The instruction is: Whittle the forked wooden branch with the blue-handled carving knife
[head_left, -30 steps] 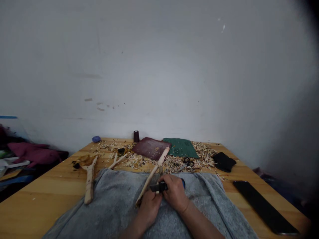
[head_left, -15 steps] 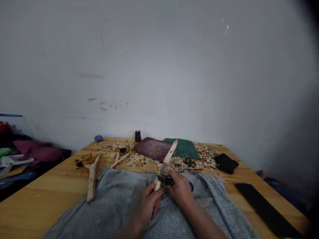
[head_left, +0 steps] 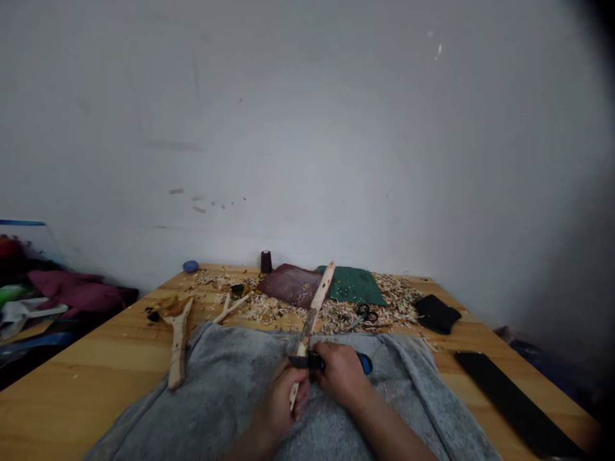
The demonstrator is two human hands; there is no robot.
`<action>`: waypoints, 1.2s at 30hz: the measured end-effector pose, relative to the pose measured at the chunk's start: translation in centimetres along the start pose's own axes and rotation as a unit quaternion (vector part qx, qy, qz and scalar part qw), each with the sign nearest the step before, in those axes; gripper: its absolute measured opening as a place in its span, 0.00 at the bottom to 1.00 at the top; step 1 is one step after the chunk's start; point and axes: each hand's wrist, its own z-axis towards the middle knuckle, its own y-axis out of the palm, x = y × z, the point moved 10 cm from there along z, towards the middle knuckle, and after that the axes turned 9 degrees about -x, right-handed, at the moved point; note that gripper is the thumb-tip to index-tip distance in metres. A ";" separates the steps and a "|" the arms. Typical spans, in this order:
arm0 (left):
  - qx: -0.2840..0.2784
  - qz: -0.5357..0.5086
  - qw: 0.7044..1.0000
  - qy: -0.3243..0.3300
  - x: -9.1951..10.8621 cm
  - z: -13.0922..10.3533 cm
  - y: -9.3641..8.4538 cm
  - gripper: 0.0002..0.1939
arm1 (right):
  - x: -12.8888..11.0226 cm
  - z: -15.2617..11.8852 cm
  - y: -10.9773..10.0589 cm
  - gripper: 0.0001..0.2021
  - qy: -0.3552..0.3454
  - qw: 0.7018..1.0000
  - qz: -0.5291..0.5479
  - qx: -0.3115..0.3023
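Observation:
My left hand (head_left: 283,398) is closed round the lower part of a partly peeled wooden stick (head_left: 318,296), which slants up and away with patches of dark bark left on it. My right hand (head_left: 342,374) grips the handle of a knife (head_left: 298,362), black with a blue end. Its dark blade lies across the stick just above my left fingers. A grey cloth (head_left: 230,365) spreads beneath both hands. To the left, a peeled Y-shaped wooden fork (head_left: 178,346) rests partly on the cloth's edge.
Wood shavings (head_left: 273,314) litter the table (head_left: 57,397) around a maroon sheet (head_left: 288,285), a green sheet (head_left: 358,286) and scissors (head_left: 362,315). A smaller forked twig (head_left: 233,308) and a dark thread spool (head_left: 266,262) are behind. Black pieces (head_left: 436,314) lie right.
The knife has moved down the stick toward my left hand, its blade now more level. The stick's tip has swung slightly left and stands steeper.

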 end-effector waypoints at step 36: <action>-0.132 0.016 0.991 0.013 -0.1 -0.2 2.3 0.15 | 8.9 -1.6 -4.3 0.25 0.055 0.941 0.138 0.303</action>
